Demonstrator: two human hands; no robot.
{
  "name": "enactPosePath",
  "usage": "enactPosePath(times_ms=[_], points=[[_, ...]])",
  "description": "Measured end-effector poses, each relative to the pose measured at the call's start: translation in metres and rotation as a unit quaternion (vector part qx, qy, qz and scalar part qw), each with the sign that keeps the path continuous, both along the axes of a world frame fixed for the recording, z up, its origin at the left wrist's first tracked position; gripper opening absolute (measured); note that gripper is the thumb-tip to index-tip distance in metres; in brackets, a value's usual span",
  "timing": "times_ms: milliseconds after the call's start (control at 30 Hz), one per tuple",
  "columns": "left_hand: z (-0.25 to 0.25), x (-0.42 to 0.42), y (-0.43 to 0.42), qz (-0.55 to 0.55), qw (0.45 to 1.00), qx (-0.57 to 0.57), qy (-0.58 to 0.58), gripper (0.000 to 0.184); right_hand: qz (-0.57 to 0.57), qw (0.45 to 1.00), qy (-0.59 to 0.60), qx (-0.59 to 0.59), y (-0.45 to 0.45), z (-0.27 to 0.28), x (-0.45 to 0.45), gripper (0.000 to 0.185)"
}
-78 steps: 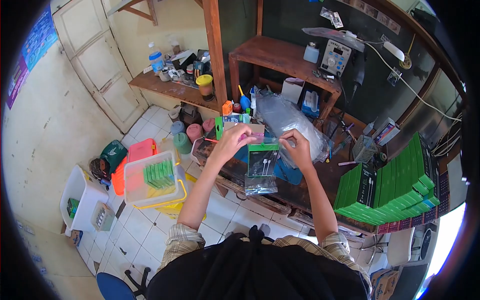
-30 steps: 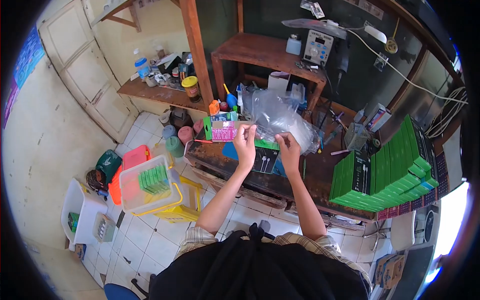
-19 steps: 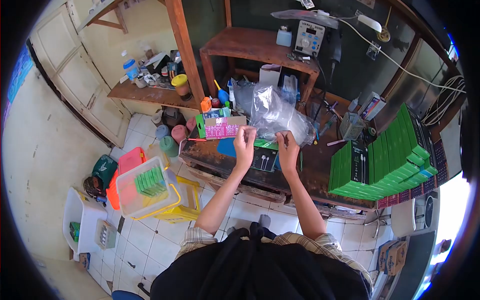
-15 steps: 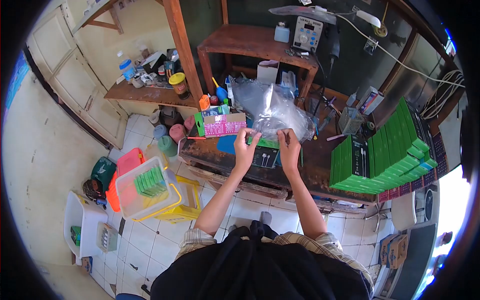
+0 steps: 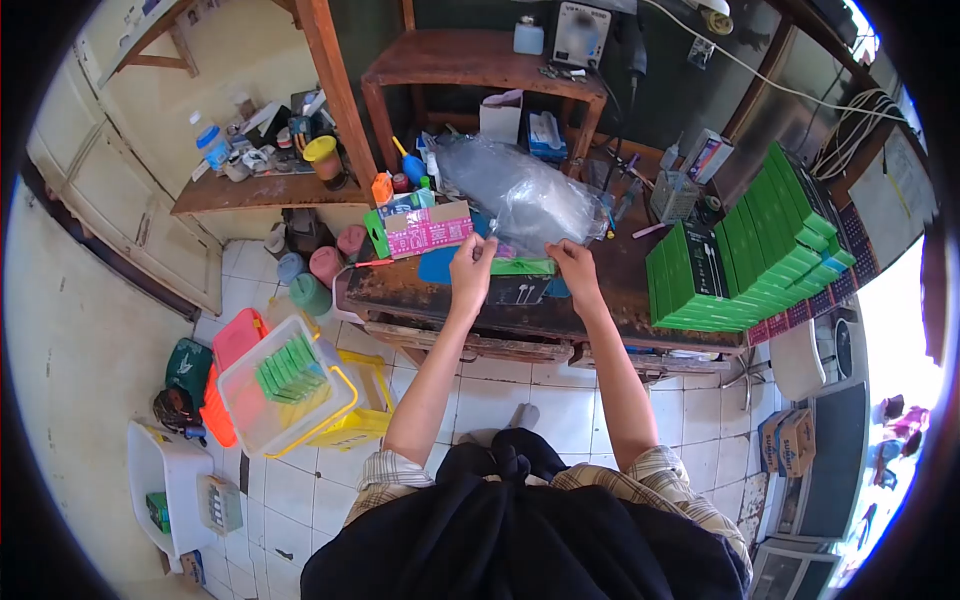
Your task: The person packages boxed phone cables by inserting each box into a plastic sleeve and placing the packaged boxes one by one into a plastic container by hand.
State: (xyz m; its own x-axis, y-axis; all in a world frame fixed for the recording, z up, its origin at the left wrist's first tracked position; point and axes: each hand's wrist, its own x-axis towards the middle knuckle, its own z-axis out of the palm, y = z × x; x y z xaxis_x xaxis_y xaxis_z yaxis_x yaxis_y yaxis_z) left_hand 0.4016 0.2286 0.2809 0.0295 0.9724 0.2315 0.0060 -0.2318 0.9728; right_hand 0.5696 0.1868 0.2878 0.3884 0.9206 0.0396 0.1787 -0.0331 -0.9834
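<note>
My left hand point(image 5: 470, 276) and my right hand point(image 5: 575, 276) are raised over the front of the workbench, fingers closed in a pinch. Between them is the near edge of a clear plastic bag point(image 5: 525, 195), which they seem to grip at either side. Below that edge lies a black and green box point(image 5: 518, 291) with a pale cable picture, partly covered by the hands. Left of my left hand is an opened pink and brown carton point(image 5: 430, 230) with a green end. A blue mat point(image 5: 435, 266) shows beneath the carton.
Stacked green boxes point(image 5: 745, 250) fill the bench's right end. Behind stands a wooden shelf point(image 5: 470, 60) carrying a soldering station point(image 5: 580, 35). A wire basket point(image 5: 674, 197) is at the back right. On the left, a clear tub point(image 5: 285, 385) holds several green packs.
My hands have moved apart, the left one going left and the right one slightly right. The whole view has shifted a little.
</note>
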Motion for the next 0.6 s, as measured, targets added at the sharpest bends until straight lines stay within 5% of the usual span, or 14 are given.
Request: enactPosePath(times_ms=[67,300,367,467,500,600], points=[[-0.005,-0.005,0.003,-0.016,1.000,-0.023,-0.003,0.032,0.046,0.991,0.116,-0.038,-0.001,0.000,0.000,0.022],[-0.015,-0.017,0.011,-0.092,0.987,-0.134,0.007,0.025,0.092,0.969,0.194,-0.124,0.005,0.000,0.004,0.018],[-0.023,-0.018,0.013,-0.005,0.983,0.040,0.179,0.018,0.080,0.973,0.134,-0.171,0.003,0.012,-0.001,0.017],[-0.002,-0.018,0.008,0.059,0.978,0.190,0.065,0.023,0.090,0.972,0.150,-0.154,0.008,0.002,0.002,0.017],[0.015,-0.021,0.000,-0.034,0.979,0.199,0.027,0.042,0.091,0.972,0.152,-0.156,0.008,0.000,0.003,0.017],[0.033,-0.029,-0.011,-0.194,0.954,0.191,0.123,0.055,0.120,0.968,0.150,-0.160,0.013,-0.002,0.009,0.017]])
